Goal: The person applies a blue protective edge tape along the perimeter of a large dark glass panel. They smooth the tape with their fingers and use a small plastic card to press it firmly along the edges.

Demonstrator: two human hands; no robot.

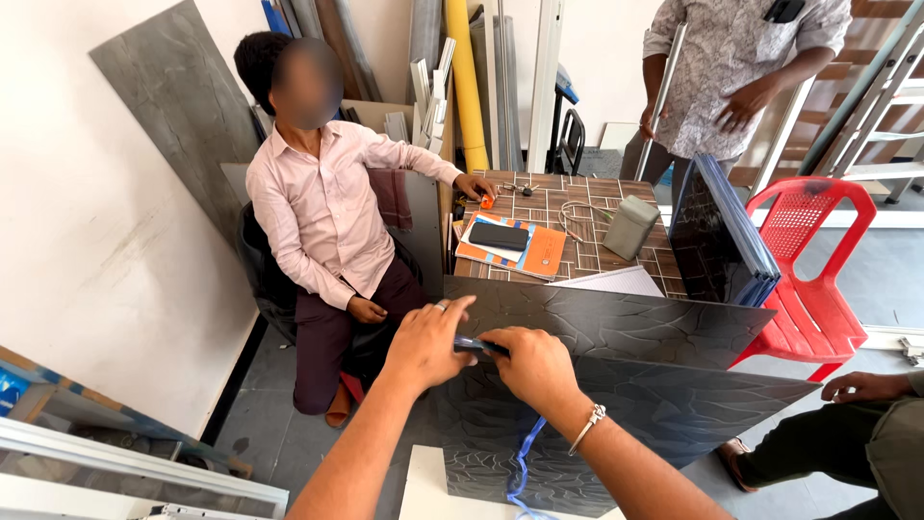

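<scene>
Hold the dark textured panel (626, 385) steady with the left hand (423, 345), keep the right hand (537, 366) tight on the small dark tool (474, 345), go slow.

Dark grey panel (616, 385), cracked-vein pattern. Blue strap (523, 467). Red plastic chair (813, 260). Brown table (577, 207), tile grid. Orange folder (544, 252). Pale pink shirt (318, 207). Yellow roll (467, 82).
</scene>
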